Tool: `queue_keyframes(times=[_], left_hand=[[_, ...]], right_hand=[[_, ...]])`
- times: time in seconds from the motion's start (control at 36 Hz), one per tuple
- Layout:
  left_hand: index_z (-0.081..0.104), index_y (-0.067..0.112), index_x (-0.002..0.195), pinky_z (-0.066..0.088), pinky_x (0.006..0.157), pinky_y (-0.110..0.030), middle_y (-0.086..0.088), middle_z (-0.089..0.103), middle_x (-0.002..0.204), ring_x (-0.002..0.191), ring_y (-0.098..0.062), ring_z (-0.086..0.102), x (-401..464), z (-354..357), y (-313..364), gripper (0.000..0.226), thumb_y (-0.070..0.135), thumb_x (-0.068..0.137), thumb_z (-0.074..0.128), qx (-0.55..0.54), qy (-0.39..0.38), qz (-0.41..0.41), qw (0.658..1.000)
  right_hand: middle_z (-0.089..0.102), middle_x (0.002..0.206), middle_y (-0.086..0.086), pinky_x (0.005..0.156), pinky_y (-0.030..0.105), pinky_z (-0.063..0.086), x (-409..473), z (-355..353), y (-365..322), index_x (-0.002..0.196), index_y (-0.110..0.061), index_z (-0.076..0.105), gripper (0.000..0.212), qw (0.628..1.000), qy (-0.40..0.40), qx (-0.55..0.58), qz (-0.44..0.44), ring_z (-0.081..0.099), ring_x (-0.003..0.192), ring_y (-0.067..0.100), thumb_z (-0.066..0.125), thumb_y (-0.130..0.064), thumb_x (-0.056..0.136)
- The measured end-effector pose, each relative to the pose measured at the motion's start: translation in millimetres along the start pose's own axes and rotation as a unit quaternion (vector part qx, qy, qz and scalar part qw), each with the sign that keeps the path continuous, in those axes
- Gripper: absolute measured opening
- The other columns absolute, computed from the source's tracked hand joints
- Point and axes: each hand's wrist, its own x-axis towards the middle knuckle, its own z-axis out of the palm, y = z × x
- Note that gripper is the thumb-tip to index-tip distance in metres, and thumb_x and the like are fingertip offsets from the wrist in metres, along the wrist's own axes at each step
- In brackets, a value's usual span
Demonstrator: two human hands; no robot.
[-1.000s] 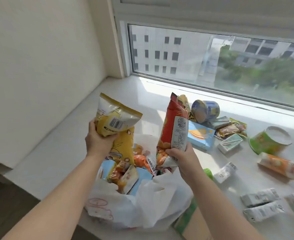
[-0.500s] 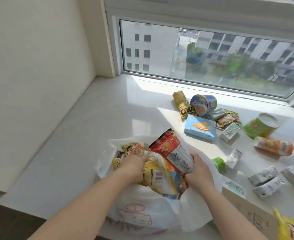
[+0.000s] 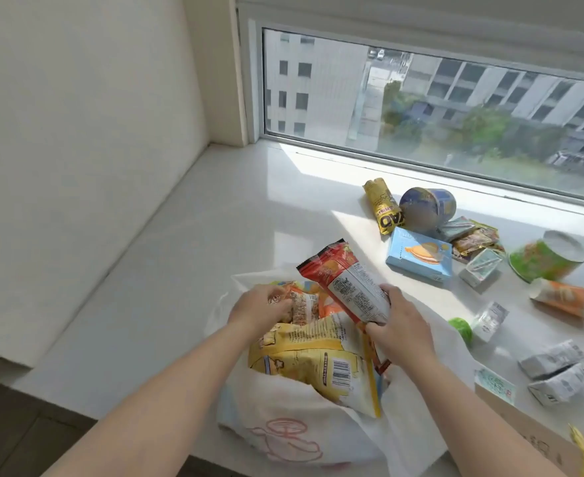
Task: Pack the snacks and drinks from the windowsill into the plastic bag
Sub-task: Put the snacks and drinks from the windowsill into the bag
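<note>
Red crinkly foil snack packet point(image 3: 349, 284), light and crushable, is pinched at its lower end by the right hand point(image 3: 399, 325) above the white plastic bag point(image 3: 294, 428); left hand point(image 3: 259, 309) fingers, curled, press packets inside.

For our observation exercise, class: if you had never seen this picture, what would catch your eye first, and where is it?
First the two hands at the white bag in the lower middle: the right hand grips a red packet over its mouth, the left hand reaches among the snacks inside, beside a yellow packet. Next, the scatter on the sunlit windowsill to the right, notably a blue box and a green cup on its side.
</note>
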Motion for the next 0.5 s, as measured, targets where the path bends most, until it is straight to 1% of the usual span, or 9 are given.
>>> queue_keyframes(times=[0.06, 0.08, 0.14, 0.19, 0.22, 0.28, 0.33, 0.42, 0.5], left_hand=[[0.055, 0.026, 0.124, 0.043, 0.092, -0.033, 0.003, 0.051, 0.132, 0.120, -0.018, 0.046, 6.0, -3.9, -10.0, 0.038, 0.041, 0.089, 0.053, 0.142, 0.138, -0.007, 0.980], [0.050, 0.026, 0.129, 0.043, 0.092, -0.034, 0.002, 0.048, 0.134, 0.121, -0.020, 0.044, 8.8, -4.6, -17.1, 0.045, 0.044, 0.088, 0.054, 0.193, 0.152, -0.032, 0.969], [0.036, 0.023, 0.138, 0.042, 0.093, -0.036, -0.002, 0.038, 0.140, 0.124, -0.025, 0.040, 10.0, -2.6, -28.7, 0.071, 0.058, 0.081, 0.059, 0.234, 0.121, -0.119, 0.957], [0.026, 0.020, 0.141, 0.044, 0.091, -0.038, -0.006, 0.037, 0.139, 0.123, -0.028, 0.043, 8.8, 3.7, -37.0, 0.086, 0.061, 0.076, 0.063, 0.193, 0.084, -0.212, 0.954], [0.026, 0.017, 0.140, 0.045, 0.088, -0.037, -0.008, 0.042, 0.136, 0.120, -0.028, 0.047, 8.9, 7.5, -40.4, 0.083, 0.057, 0.078, 0.063, 0.164, 0.070, -0.248, 0.952], [0.040, 0.012, 0.131, 0.046, 0.082, -0.033, -0.009, 0.053, 0.127, 0.111, -0.029, 0.056, 11.0, 12.1, -43.8, 0.054, 0.040, 0.088, 0.055, 0.119, 0.055, -0.273, 0.953], [0.055, 0.008, 0.119, 0.045, 0.079, -0.031, -0.013, 0.059, 0.121, 0.103, -0.031, 0.058, 13.9, 14.0, -42.5, 0.033, 0.026, 0.094, 0.045, 0.073, 0.050, -0.259, 0.962], [0.059, 0.008, 0.109, 0.041, 0.077, -0.031, -0.017, 0.060, 0.115, 0.088, -0.028, 0.050, 15.9, 6.2, -30.7, 0.034, 0.033, 0.097, 0.039, -0.024, 0.062, -0.205, 0.976], [0.061, 0.013, 0.094, 0.040, 0.075, -0.032, -0.015, 0.061, 0.101, 0.088, -0.029, 0.052, 4.2, -11.8, -13.8, 0.031, 0.036, 0.098, 0.040, -0.123, 0.128, -0.141, 0.974]], right_hand=[[0.059, 0.112, 0.000, 0.090, 0.042, 0.046, 0.8, 2.2, -8.9, 0.128, -0.034, 0.038, 0.060, 1.000, -0.021, -0.014, -0.018, 0.054, 0.104, 0.022, 0.063, -0.035, 0.073], [0.060, 0.112, -0.001, 0.090, 0.040, 0.046, -2.1, 3.1, -14.2, 0.127, -0.035, 0.039, 0.058, 0.999, -0.027, -0.025, -0.031, 0.054, 0.104, 0.021, 0.062, -0.037, 0.074], [0.060, 0.114, -0.005, 0.090, 0.037, 0.043, -9.7, 5.3, -21.6, 0.127, -0.035, 0.042, 0.055, 0.996, -0.024, -0.057, -0.063, 0.054, 0.106, 0.020, 0.061, -0.039, 0.076], [0.060, 0.114, -0.007, 0.089, 0.035, 0.041, -17.7, 9.2, -23.7, 0.127, -0.035, 0.043, 0.054, 0.994, -0.021, -0.067, -0.088, 0.053, 0.107, 0.019, 0.060, -0.040, 0.076], [0.060, 0.115, -0.007, 0.089, 0.034, 0.042, -20.9, 10.1, -24.4, 0.128, -0.037, 0.042, 0.055, 0.992, -0.028, -0.071, -0.097, 0.053, 0.107, 0.018, 0.059, -0.042, 0.076], [0.059, 0.120, -0.008, 0.090, 0.034, 0.044, -23.7, 12.0, -24.0, 0.133, -0.041, 0.038, 0.059, 0.988, -0.045, -0.092, -0.118, 0.052, 0.109, 0.017, 0.057, -0.045, 0.077], [0.053, 0.129, -0.009, 0.092, 0.034, 0.042, -25.3, 12.7, -26.5, 0.139, -0.042, 0.034, 0.062, 0.977, -0.068, -0.139, -0.145, 0.049, 0.115, 0.017, 0.053, -0.047, 0.080], [0.050, 0.134, -0.009, 0.096, 0.036, 0.039, -19.5, 16.7, -36.2, 0.138, -0.042, 0.038, 0.060, 0.960, -0.098, -0.194, -0.176, 0.044, 0.120, 0.017, 0.052, -0.050, 0.080], [0.058, 0.123, -0.002, 0.088, 0.035, 0.045, -6.6, 20.4, -48.5, 0.128, -0.035, 0.050, 0.051, 0.950, -0.120, -0.225, -0.182, 0.048, 0.115, 0.021, 0.053, -0.046, 0.079]])
